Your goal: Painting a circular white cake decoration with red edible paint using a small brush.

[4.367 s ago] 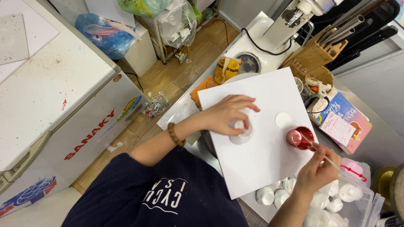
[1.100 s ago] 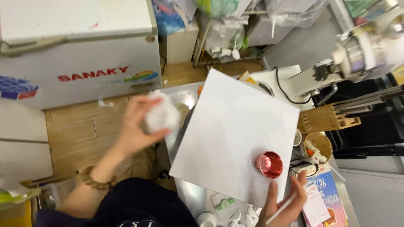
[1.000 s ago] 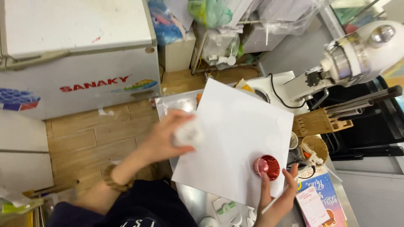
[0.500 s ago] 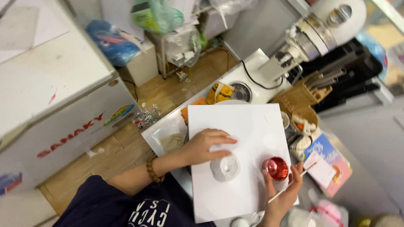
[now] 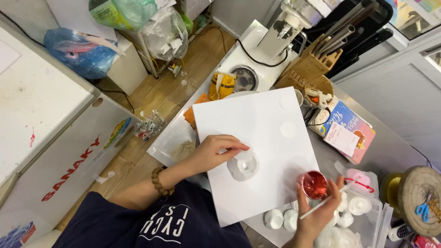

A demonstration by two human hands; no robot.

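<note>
Two hands: L fingers point(image 5: 236, 148) pinch white flower point(image 5: 243, 165) on board point(image 5: 257, 124); R fingers point(image 5: 331, 195) grip stick point(image 5: 321, 204).

Steel counter point(image 5: 390, 151) carries white board point(image 5: 257, 138), knife block point(image 5: 312, 69), colourful book point(image 5: 342, 126), plastic tub point(image 5: 367, 216).
</note>
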